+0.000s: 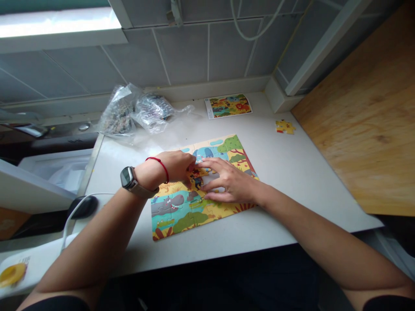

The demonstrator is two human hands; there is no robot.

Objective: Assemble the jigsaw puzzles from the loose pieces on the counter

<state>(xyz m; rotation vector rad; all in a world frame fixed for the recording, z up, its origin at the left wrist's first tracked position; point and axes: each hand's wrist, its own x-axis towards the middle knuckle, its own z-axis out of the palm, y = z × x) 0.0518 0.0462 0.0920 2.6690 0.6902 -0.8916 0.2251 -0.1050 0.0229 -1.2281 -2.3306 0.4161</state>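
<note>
A nearly assembled jigsaw puzzle [181, 203] lies flat on the white counter, with animals, water and trees printed on it. Near its middle a pale gap [212, 181] shows between the pieces, partly under my right fingers. My left hand [175, 166], with a watch and a red cord on the wrist, has its fingers curled down at a jigsaw piece [196, 180] bearing a dark figure; its fingertips are partly hidden. Spread over the gap, the fingers of my right hand [225, 181] reach toward the same piece, and its palm covers part of the puzzle.
A loose yellow jigsaw piece [285, 127] lies at the right. Behind the puzzle are a picture card [228, 106] and clear plastic bags [118, 114] of pieces. A black mouse-like object [83, 207] and a white cable are at the left; a wooden panel [366, 116] borders the right.
</note>
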